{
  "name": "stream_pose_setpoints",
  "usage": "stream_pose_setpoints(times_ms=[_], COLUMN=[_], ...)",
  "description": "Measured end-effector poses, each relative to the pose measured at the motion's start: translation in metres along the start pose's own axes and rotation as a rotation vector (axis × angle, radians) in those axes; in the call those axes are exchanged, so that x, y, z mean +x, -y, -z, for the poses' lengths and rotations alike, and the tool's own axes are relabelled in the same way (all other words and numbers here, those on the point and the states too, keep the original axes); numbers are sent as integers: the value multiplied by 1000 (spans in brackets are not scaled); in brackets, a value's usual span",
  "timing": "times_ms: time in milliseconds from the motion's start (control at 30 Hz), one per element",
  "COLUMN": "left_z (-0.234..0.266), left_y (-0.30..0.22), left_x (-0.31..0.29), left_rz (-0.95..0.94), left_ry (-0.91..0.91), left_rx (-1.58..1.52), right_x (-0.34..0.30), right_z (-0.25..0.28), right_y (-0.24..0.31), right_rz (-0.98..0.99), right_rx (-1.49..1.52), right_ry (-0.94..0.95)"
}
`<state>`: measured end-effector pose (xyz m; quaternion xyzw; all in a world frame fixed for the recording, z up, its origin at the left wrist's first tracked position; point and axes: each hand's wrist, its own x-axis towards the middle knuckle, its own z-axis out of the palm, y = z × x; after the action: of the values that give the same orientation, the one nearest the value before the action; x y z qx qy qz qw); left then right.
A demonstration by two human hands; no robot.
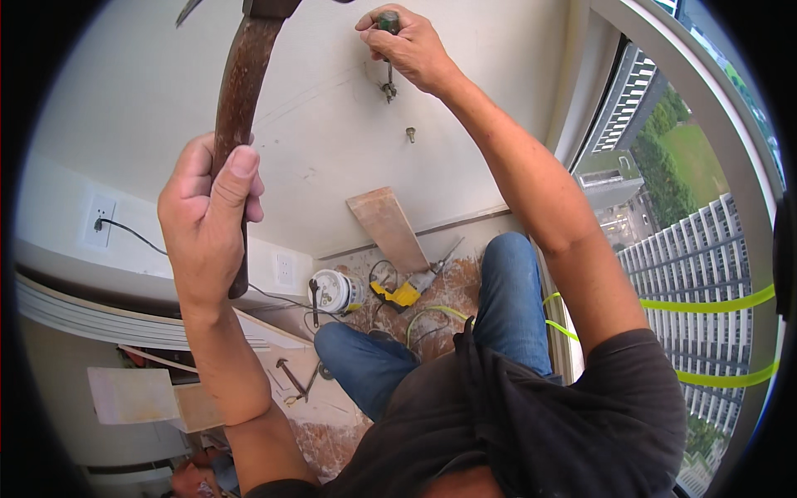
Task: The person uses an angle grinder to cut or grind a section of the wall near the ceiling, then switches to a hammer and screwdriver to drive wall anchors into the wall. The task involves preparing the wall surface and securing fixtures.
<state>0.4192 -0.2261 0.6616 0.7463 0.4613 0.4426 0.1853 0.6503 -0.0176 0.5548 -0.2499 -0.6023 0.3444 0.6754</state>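
My left hand (203,212) grips a hammer (241,91) by its worn wooden handle. The dark metal head is raised at the top edge and partly cut off by it. Higher and to the right, my right hand (415,54) has its fingers closed round a screwdriver (388,21) with a dark green handle. Its shaft points down at a metal anchor bolt (388,91) in the pale wall (324,158); whether the tip touches the bolt I cannot tell. Below this, a second bolt (410,134) sticks out of the wall.
A wooden board (388,228) leans on the wall. Near my knees are a yellow power tool (403,295) and a white bucket (330,290). Hand tools (303,382) lie at lower left, where another person (195,477) partly shows. A window (672,224) with lime-green straps (714,303) is on the right.
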Motion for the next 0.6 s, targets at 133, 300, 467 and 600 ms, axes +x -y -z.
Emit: stream_pose_setpoints(times_ms=[133, 300, 467, 600], left_z=[-1, -13, -7, -12], left_y=[-24, -10, -25, -65], left_x=[34, 85, 108, 107], left_rz=[-45, -96, -203, -240], left_ry=[-9, 22, 26, -186], left_rx=[227, 957, 1110, 556], right_x=[1, -8, -12, -18], right_z=[4, 5, -3, 11], right_y=[0, 4, -2, 0], right_rz=[-90, -83, -49, -75], right_rx=[47, -1, 55, -12], right_ry=[70, 97, 55, 14])
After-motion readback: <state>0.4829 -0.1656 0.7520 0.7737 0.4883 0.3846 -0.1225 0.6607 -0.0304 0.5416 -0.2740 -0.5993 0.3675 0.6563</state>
